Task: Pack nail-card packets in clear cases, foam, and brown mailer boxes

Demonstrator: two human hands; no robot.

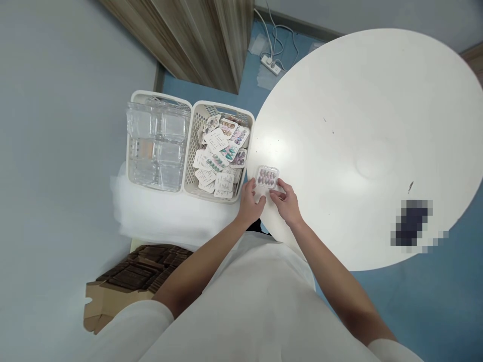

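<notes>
Nearest to the camera, a stack of flat brown cardboard [128, 281] lies low on the left, beside the person's white sleeve. Just beyond it, a sheet of white foam wrap [158, 216] spreads out under two baskets.

Both hands meet at the near edge of the round white table [370, 151]. The left hand [251, 201] and the right hand [287, 203] sit close together, and their fingers pinch the near side of a small clear case [267, 177] that lies flat on the table. The case already holds a set of pink and purple press-on nails. Whether its lid is fully snapped shut cannot be told from here; the fingers are bent onto its near edge, so the closing or seating of this one case looks to be the step in hand.

Just to the left of the hands, touching the table edge, stands a white basket [247, 118] heaped with nail cards [222, 151], some face up, some showing the printed back. Many cards remain, so by my judgement most of the packing is left. Beside it, further left, a second basket [132, 100] is full of empty clear cases [158, 141], which points the same way.

No pile of finished cases shows anywhere on the table. Farther off, a power strip [270, 64] with its cable lies on the blue floor next to a wooden panel [196, 35].
</notes>
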